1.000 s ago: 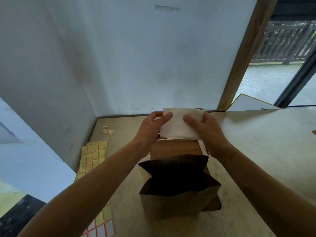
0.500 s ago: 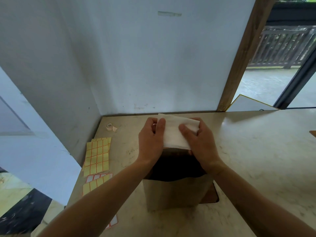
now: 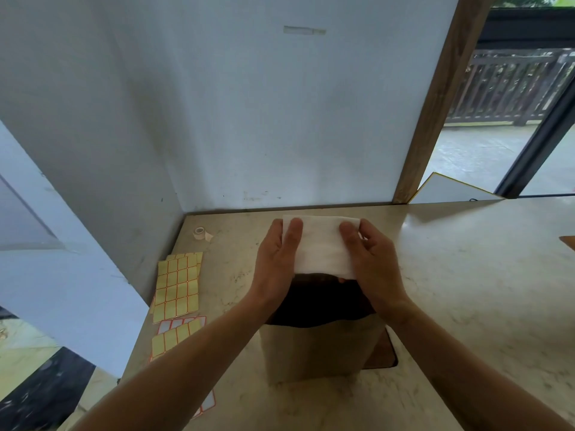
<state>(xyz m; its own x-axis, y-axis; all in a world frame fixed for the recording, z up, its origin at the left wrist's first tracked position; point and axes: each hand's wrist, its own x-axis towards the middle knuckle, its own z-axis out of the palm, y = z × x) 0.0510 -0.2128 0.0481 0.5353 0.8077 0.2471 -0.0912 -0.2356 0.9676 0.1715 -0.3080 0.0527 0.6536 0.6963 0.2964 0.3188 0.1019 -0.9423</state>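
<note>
A brown paper bag [image 3: 320, 353] stands upright and open on the pale stone counter [image 3: 466, 275]. Over the far side of its dark mouth I hold a folded white napkin [image 3: 323, 247] with both hands. My left hand [image 3: 277, 262] pinches its left edge, thumb on the near face. My right hand [image 3: 370, 262] pinches its right edge the same way. The napkin's lower edge sits at the bag's rim. The inside of the bag is too dark to see.
Sheets of yellow stickers [image 3: 179, 284] lie on the counter left of the bag, a small tape roll [image 3: 199, 233] behind them. A brown board [image 3: 384, 349] lies under the bag. White walls close the left and back. A wooden post [image 3: 435, 104] stands at the back right.
Both hands have lowered the napkin from above the bag to its open mouth. My head has moved, so the bag is now seen more from above.
</note>
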